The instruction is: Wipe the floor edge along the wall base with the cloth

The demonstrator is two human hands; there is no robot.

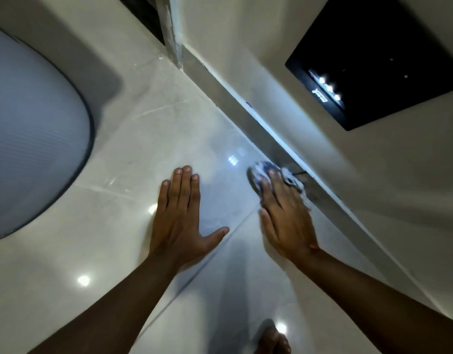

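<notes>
Head view looks down on a glossy pale tiled floor (133, 139) where it meets a white wall (284, 60). A grey skirting strip (220, 80) runs diagonally along the wall base from upper middle to lower right.

The right hand (288, 221) presses a crumpled blue-and-white cloth (261, 172) flat against the floor, right at the foot of the skirting strip. Its fingers (272, 180) are stretched out over the cloth and lie on top of it rather than closing around it; the cloth bulges out ahead of the fingertips and along the wall side of the hand, where it touches the skirting.

The left hand (180, 213) rests palm down on the bare floor just beside the right one, its fingers (185, 185) straight and together, thumb spread out, holding nothing.

A rounded pale bin lid or similar curved body with a dark rim (36, 129) fills the left edge; what it is, or whether it holds anything, cannot be told. A black glossy panel with small lights (378, 60) sits on the wall at upper right. A bare foot (271, 338) shows at the bottom edge.
</notes>
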